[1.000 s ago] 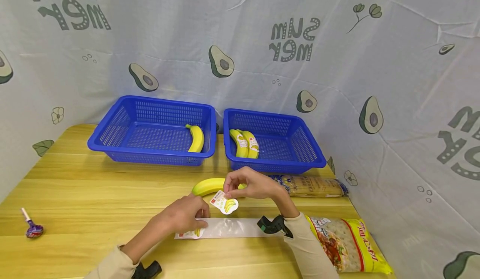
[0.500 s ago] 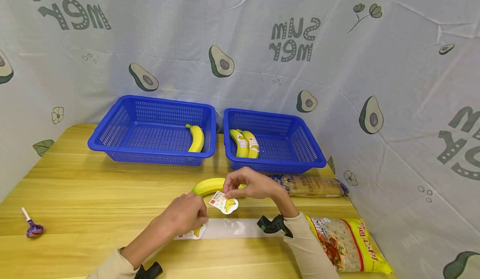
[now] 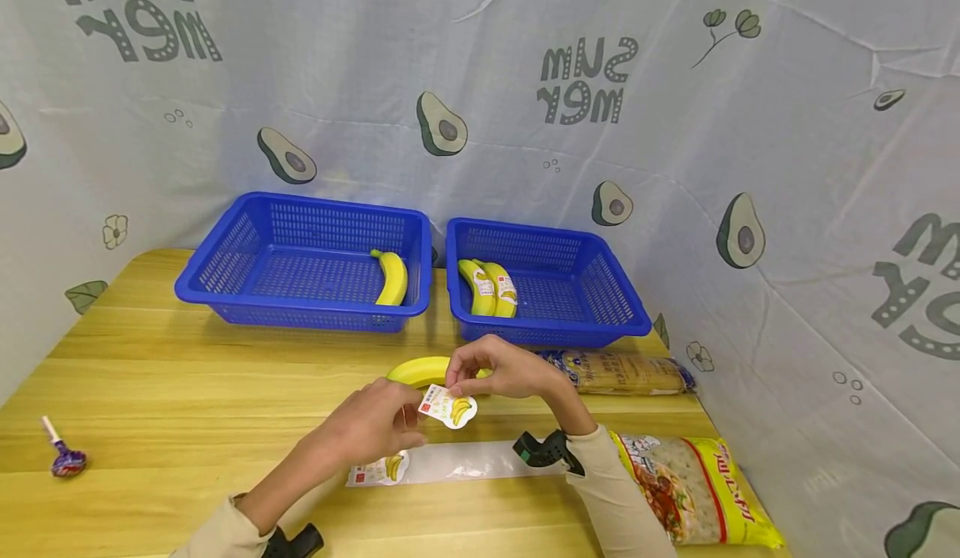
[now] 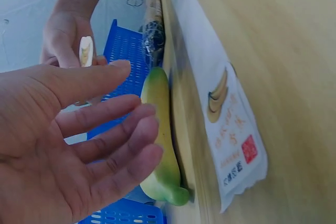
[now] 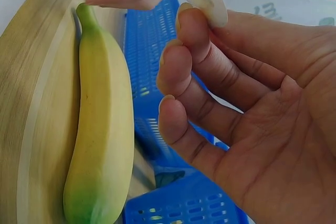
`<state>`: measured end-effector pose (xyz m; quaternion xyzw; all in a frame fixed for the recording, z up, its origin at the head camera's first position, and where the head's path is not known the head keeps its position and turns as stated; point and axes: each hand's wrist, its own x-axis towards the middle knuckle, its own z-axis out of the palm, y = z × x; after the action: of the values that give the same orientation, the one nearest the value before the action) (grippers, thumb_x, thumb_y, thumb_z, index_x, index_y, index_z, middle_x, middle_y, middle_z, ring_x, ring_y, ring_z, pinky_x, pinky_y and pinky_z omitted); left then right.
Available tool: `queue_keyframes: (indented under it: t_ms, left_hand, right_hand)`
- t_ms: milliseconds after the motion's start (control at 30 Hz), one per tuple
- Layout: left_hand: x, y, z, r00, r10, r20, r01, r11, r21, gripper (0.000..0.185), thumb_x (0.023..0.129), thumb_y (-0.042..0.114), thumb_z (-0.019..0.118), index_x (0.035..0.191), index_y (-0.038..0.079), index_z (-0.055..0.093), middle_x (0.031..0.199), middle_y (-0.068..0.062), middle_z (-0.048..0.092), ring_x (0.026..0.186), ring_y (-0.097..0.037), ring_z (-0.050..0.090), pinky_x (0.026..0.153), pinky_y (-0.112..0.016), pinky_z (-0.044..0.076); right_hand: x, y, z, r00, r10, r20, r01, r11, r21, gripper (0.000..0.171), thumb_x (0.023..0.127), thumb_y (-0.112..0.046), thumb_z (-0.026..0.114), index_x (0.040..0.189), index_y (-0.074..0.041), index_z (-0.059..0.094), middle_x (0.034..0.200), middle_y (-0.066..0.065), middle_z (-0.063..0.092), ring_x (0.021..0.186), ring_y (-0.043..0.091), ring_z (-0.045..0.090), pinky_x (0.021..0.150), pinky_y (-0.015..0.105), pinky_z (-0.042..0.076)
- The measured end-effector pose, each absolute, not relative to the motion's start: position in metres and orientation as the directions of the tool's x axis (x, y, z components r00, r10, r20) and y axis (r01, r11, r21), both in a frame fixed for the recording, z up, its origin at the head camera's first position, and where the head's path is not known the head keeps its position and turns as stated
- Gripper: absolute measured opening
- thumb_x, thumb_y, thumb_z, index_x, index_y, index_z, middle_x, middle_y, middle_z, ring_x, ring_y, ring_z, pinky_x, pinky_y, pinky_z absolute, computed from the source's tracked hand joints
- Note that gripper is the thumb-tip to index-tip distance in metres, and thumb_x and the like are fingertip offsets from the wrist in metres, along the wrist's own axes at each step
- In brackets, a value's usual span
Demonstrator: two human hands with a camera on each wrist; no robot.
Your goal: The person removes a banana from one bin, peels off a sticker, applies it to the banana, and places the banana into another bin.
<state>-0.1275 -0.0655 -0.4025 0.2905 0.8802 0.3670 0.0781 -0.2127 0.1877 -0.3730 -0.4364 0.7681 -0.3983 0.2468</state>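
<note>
My right hand [image 3: 504,368] pinches a white sticker [image 3: 459,410] printed with bananas, between thumb and forefinger. Close to the sticker's left edge is my left hand [image 3: 367,422]; its fingers are loosely bent and hold nothing in the left wrist view. Whether they touch the sticker I cannot tell. Below both hands a pale strip of sticker backing [image 3: 480,459] lies on the table, with another banana sticker [image 3: 381,468] at its left end. A yellow banana [image 3: 417,370] with greenish ends lies behind the hands, partly hidden by the right one; it shows whole in the right wrist view [image 5: 102,119].
At the back stand two blue baskets: the left basket [image 3: 300,298] holds one banana [image 3: 393,279], the right basket [image 3: 555,327] two labelled bananas [image 3: 491,289]. A noodle packet [image 3: 630,373] and a yellow bag [image 3: 697,491] lie at right, a lollipop [image 3: 67,460] far left.
My left hand has lifted off the strip's left end and moved up toward the sticker, uncovering the label there. The strip has shifted slightly. The right hand keeps its pinch in nearly the same place.
</note>
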Motion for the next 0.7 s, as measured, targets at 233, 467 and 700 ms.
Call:
queue_keyframes:
  t_ms: [233, 467, 700]
  left_hand:
    - [-0.1307, -0.0687, -0.3976, -0.790, 0.605, 0.097, 0.435, 0.443, 0.784, 0.028, 0.085, 0.014, 0.093, 0.087, 0.010, 0.066, 0.085, 0.009, 0.069, 0.074, -0.004, 0.061, 0.068, -0.025, 0.055]
    - [-0.1353, -0.0665, -0.3993, -0.804, 0.557, 0.208, 0.449, 0.339, 0.827, 0.016, 0.092, 0.013, 0.087, 0.088, 0.008, 0.072, 0.078, 0.009, 0.068, 0.071, -0.002, 0.062, 0.065, -0.024, 0.057]
    - [-0.1351, -0.0627, -0.4040, -0.855, 0.463, 0.236, 0.415, 0.336, 0.846, 0.015, 0.102, 0.006, 0.073, 0.088, 0.003, 0.074, 0.077, -0.002, 0.073, 0.071, -0.004, 0.064, 0.069, -0.026, 0.059]
  right_hand:
    - [-0.2133, 0.1879, -0.3732, -0.500, -0.866, -0.027, -0.483, 0.305, -0.821, 0.003, 0.102, 0.001, 0.073, 0.099, 0.000, 0.072, 0.088, 0.007, 0.071, 0.076, 0.027, 0.065, 0.071, 0.026, 0.058]
    - [-0.2123, 0.1887, -0.3735, -0.512, -0.859, -0.025, -0.481, 0.311, -0.820, 0.003, 0.102, 0.002, 0.072, 0.100, -0.001, 0.072, 0.088, 0.007, 0.070, 0.077, 0.029, 0.064, 0.071, 0.025, 0.057]
    - [-0.2115, 0.1874, -0.3733, -0.529, -0.849, 0.004, -0.485, 0.299, -0.822, 0.002, 0.103, 0.001, 0.071, 0.101, 0.000, 0.072, 0.090, 0.009, 0.072, 0.078, 0.033, 0.065, 0.071, 0.028, 0.058]
